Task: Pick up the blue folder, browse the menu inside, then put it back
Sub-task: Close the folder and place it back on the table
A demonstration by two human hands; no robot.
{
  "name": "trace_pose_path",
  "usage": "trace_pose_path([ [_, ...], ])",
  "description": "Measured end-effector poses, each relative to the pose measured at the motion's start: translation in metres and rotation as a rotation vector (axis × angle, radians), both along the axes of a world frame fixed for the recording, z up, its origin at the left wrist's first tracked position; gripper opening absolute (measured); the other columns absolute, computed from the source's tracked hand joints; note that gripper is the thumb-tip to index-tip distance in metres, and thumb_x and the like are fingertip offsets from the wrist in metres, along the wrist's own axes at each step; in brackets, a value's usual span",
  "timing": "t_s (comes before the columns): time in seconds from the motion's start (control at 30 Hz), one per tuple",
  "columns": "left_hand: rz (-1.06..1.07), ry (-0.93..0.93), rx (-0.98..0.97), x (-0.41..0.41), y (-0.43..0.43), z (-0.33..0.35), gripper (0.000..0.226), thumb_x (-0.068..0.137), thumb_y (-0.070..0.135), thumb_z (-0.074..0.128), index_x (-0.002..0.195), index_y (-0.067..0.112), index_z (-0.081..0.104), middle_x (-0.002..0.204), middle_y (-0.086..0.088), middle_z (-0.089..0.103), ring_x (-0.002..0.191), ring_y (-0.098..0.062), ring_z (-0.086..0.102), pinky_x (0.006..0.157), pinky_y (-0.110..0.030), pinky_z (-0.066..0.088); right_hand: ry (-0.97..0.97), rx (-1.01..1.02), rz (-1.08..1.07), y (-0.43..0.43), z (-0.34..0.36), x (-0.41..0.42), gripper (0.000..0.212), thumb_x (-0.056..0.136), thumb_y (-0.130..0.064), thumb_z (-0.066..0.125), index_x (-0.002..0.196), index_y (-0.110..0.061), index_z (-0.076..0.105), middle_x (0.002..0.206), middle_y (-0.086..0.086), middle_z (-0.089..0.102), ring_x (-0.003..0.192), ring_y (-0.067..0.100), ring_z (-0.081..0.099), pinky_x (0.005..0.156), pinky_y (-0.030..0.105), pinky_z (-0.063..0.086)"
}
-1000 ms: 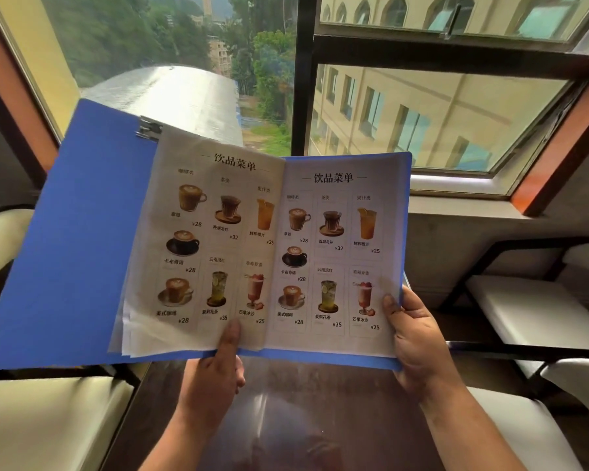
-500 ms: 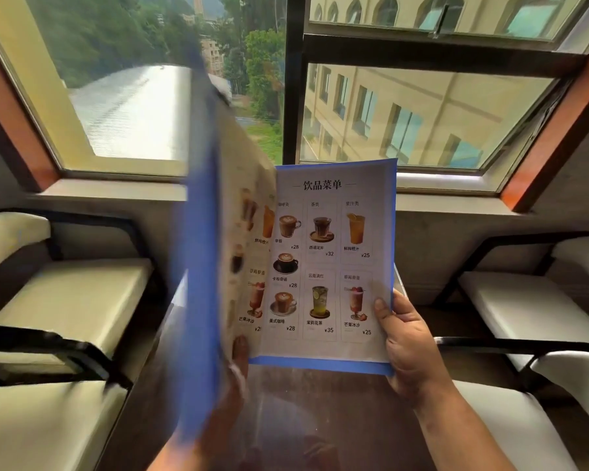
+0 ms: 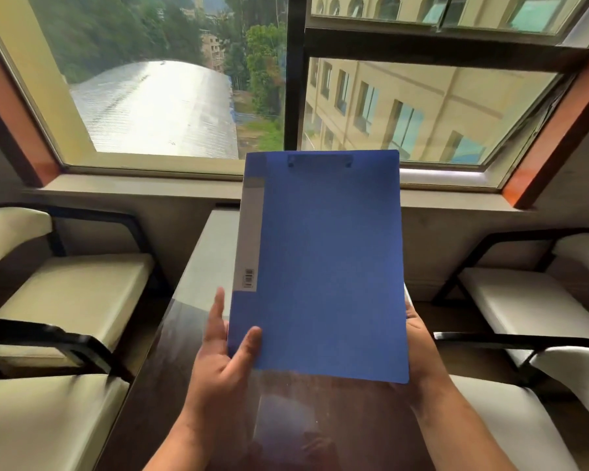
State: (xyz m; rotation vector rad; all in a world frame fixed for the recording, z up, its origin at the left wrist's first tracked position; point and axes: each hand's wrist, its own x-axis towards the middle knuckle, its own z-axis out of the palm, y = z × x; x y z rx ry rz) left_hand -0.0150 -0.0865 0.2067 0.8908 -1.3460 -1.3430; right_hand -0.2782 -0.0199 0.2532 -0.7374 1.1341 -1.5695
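Observation:
The blue folder (image 3: 323, 266) is closed and held upright in front of me, above the dark glossy table (image 3: 286, 419). A grey label strip with a barcode runs down its left spine. The menu pages are hidden inside. My left hand (image 3: 223, 355) grips the folder's lower left corner, thumb on the front cover and fingers along the spine. My right hand (image 3: 419, 341) supports the lower right edge from behind; only part of its palm and wrist shows.
Cream-cushioned chairs with black frames stand on both sides, left chairs (image 3: 58, 300) and right chairs (image 3: 531, 307). A wide window (image 3: 184, 96) with a sill lies straight ahead beyond the table's far end.
The open folder with menu pages showing has been swung shut from the left. Its front cover now faces me, and both hands hold it at the bottom corners.

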Motion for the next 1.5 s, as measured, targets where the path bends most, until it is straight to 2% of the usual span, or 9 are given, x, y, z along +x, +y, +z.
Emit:
trace_pose_path([
  [0.07,0.03,-0.019,0.058,0.001,-0.007,0.004,0.056,0.094,0.034,0.076,0.142,0.053,0.055,0.126,0.001,0.081,0.106,-0.019,0.081,0.077,-0.027,0.067,-0.047,-0.038,-0.014,0.0,0.003,0.007,0.023,0.082,-0.027,0.086,0.102,-0.038,0.083,0.101,0.004,0.084,0.086,0.025,0.081,0.073,0.041,0.067],
  [0.2,0.049,-0.059,0.116,0.004,-0.017,0.005,0.034,0.091,0.037,0.07,0.125,0.031,0.065,0.121,-0.006,0.079,0.106,-0.027,0.08,0.079,-0.037,0.069,-0.104,0.028,-0.044,-0.002,0.002,0.008,0.048,0.107,-0.049,0.045,0.138,-0.021,0.068,0.139,0.021,0.07,0.125,0.041,0.068,0.108,0.06,0.05],
  [0.37,0.034,-0.084,0.133,-0.001,-0.015,0.002,0.036,0.09,0.044,0.07,0.118,0.025,0.061,0.113,-0.001,0.077,0.106,-0.028,0.079,0.072,-0.035,0.068,0.075,0.041,-0.144,-0.007,0.01,0.004,0.026,0.109,-0.008,0.049,0.124,-0.008,0.07,0.12,0.019,0.08,0.098,0.031,0.08,0.084,0.048,0.067],
  [0.6,0.037,-0.213,0.185,0.011,-0.006,-0.011,0.036,0.083,0.037,0.076,0.11,0.015,0.068,0.106,-0.011,0.082,0.099,-0.029,0.08,0.076,-0.034,0.065,0.197,0.101,-0.127,0.002,-0.011,-0.002,0.023,0.108,-0.003,0.052,0.122,-0.007,0.068,0.11,0.011,0.084,0.094,0.027,0.08,0.082,0.041,0.068],
  [0.73,-0.048,-0.483,0.295,0.04,0.024,-0.059,0.014,0.09,0.016,0.086,0.101,0.015,0.077,0.097,-0.004,0.086,0.09,-0.025,0.082,0.086,-0.053,0.067,0.306,0.25,-0.062,0.041,-0.067,0.001,0.023,0.105,0.007,0.055,0.106,-0.012,0.069,0.101,0.007,0.085,0.087,0.018,0.081,0.074,0.03,0.066],
  [0.9,-0.09,-0.724,0.458,0.061,0.096,-0.142,0.018,0.088,0.024,0.087,0.097,0.026,0.071,0.088,0.001,0.083,0.086,-0.022,0.082,0.08,-0.047,0.069,0.403,0.494,0.049,0.114,-0.165,0.016,0.013,0.103,0.001,0.063,0.111,-0.008,0.068,0.111,0.014,0.083,0.103,0.03,0.079,0.091,0.051,0.063],
  [1.07,-0.201,-0.913,0.561,0.08,0.159,-0.201,0.021,0.086,0.037,0.088,0.098,0.032,0.071,0.09,0.007,0.083,0.083,-0.012,0.08,0.076,-0.042,0.069,0.528,0.677,0.14,0.178,-0.232,0.03,0.014,0.101,-0.01,0.069,0.11,-0.019,0.07,0.114,0.004,0.082,0.104,0.023,0.078,0.094,0.055,0.062],
  [1.27,-0.31,-1.242,0.493,0.088,0.203,-0.23,0.027,0.085,0.05,0.083,0.086,0.029,0.066,0.08,0.009,0.076,0.075,-0.012,0.073,0.07,-0.043,0.063,0.761,0.842,0.242,0.218,-0.267,0.046,0.009,0.097,-0.024,0.071,0.105,-0.019,0.07,0.105,-0.001,0.08,0.095,0.023,0.074,0.087,0.049,0.061],
  [1.5,-0.453,-1.547,0.277,0.079,0.203,-0.229,0.041,0.085,0.071,0.064,0.086,0.03,0.06,0.08,0.01,0.071,0.076,-0.016,0.069,0.061,-0.035,0.056,1.035,0.951,0.303,0.231,-0.276,0.049,0.025,0.101,-0.042,0.064,0.091,-0.019,0.058,0.081,-0.004,0.065,0.072,0.017,0.063,0.06,0.04,0.052],
])
